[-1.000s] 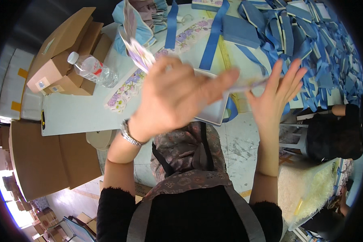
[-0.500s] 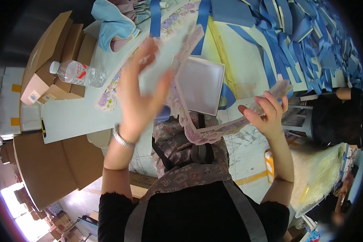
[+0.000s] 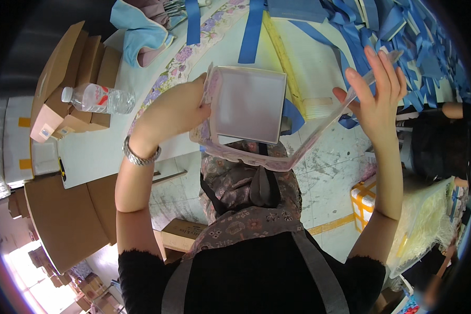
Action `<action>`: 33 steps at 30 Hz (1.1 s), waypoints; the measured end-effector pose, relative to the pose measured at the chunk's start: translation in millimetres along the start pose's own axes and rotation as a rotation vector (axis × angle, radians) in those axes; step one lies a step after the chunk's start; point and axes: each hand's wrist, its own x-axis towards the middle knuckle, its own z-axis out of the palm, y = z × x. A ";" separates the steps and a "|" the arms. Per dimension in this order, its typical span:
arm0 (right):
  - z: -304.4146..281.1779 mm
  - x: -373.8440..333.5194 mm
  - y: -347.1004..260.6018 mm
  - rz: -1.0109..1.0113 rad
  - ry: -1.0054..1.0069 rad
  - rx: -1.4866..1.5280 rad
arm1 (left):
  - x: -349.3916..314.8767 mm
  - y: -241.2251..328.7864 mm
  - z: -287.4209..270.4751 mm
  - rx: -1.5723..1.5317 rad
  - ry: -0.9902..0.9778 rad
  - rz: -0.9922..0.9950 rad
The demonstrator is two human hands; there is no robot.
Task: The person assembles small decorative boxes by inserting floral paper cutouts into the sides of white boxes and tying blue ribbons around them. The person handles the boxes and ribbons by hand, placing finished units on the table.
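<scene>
A long pinkish strip (image 3: 256, 160) with a floral print and a scalloped edge hangs in a wide U in front of me. My left hand (image 3: 175, 109) grips its left end between thumb and fingers, close to the left side of the shallow white box (image 3: 252, 104). Around the strip's other arm is my right hand (image 3: 376, 94), raised to the right, its fingers long and the strip running between thumb and fingers. The box stands at the table's near edge, its pale inside facing up. A blue ribbon loop (image 3: 293, 118) shows at its right.
Another floral strip (image 3: 186, 54) lies flat on the white table (image 3: 97, 152), under blue ribbons (image 3: 251, 34). A clear bottle (image 3: 99, 98) lies by cardboard boxes (image 3: 63, 78) on the left. A yellow strip (image 3: 282, 55) crosses the table. Blue ribboned pieces (image 3: 387, 31) pile up far right.
My left hand has come to the strip's left end and closed on it. The right hand has moved up and right, spreading the strip wider. The box sits slightly farther left.
</scene>
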 end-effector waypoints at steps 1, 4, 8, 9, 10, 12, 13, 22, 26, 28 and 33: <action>2.1 1.9 -1.1 -0.004 -0.003 0.014 | -1.8 -1.8 4.6 0.057 0.027 -0.025; 7.3 10.4 -3.9 0.017 -0.040 0.093 | 5.9 -2.6 4.0 -0.029 0.050 -0.086; 8.1 32.3 2.0 -0.089 -0.057 -0.005 | 27.8 -4.3 0.7 0.102 0.066 -0.020; 9.4 38.8 0.5 -0.112 -0.065 -0.020 | 31.4 -8.1 4.2 0.222 0.101 0.000; 10.8 42.5 1.6 -0.132 -0.074 -0.040 | 31.1 -10.9 8.3 0.299 0.131 -0.003; 14.8 44.1 7.4 -0.127 -0.112 -0.016 | 24.1 -15.1 15.5 0.452 0.194 -0.013; 16.6 43.4 8.8 -0.124 -0.133 -0.004 | 20.1 -9.8 19.5 0.462 0.184 -0.060; 102.6 33.7 -51.3 0.134 0.186 0.019 | 12.9 -23.2 33.5 -0.222 0.158 -0.035; 88.9 17.2 -50.9 0.156 -0.009 0.081 | 0.9 -19.7 38.5 -0.082 0.235 -0.040; 79.4 19.2 -51.9 0.141 -0.039 0.002 | -5.8 -13.6 42.8 -0.007 0.273 -0.056; 24.1 27.6 -67.5 0.749 -0.636 0.723 | -20.6 0.1 63.4 0.045 0.401 -0.120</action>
